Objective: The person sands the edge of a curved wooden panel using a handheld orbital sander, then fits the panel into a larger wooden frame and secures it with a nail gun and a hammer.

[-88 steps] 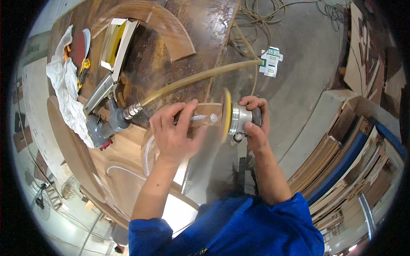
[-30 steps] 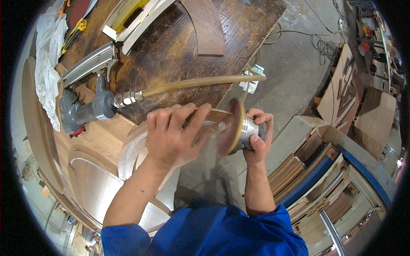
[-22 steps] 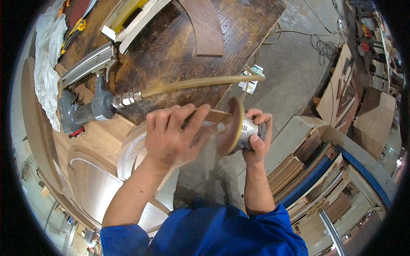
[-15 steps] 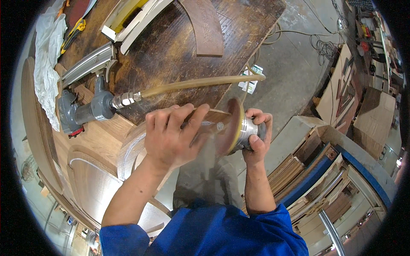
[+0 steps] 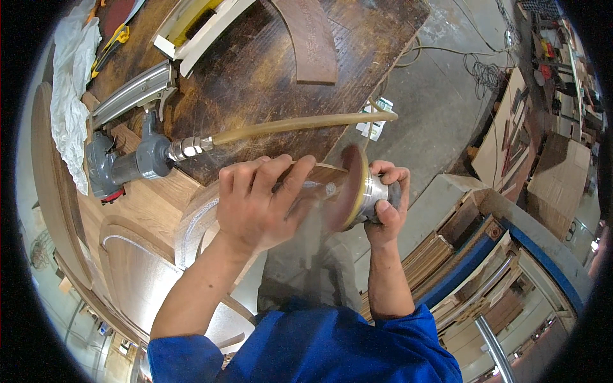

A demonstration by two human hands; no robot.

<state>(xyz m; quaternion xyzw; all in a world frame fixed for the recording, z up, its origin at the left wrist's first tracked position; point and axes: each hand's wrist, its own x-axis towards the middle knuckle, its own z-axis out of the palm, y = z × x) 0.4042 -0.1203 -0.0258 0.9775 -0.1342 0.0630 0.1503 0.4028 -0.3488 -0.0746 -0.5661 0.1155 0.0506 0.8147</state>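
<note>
Holding: my right hand stays clamped on the sander.
Left hand: closed around the wood piece.
Change: nothing shifted; sanding continues.

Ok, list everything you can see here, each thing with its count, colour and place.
Sander: one, silver body with a brown disc, in the right hand, disc against the workpiece.
Workpiece: one, brown wood, under the left hand.
Hose: one, tan, running across the bench.
Nail gun: one, grey, on the bench at left, joined to the hose.
Curved wood: one, dark brown, top of the bench.
Cloth: one, white, far left.
Bench: one, dark brown.
Wood panels: a stack, brown, on the right by the floor.
Cables: several, dark, on the floor top right.
Left hand: on the workpiece.
Right hand: around the sander.
Sleeves: blue.
</note>
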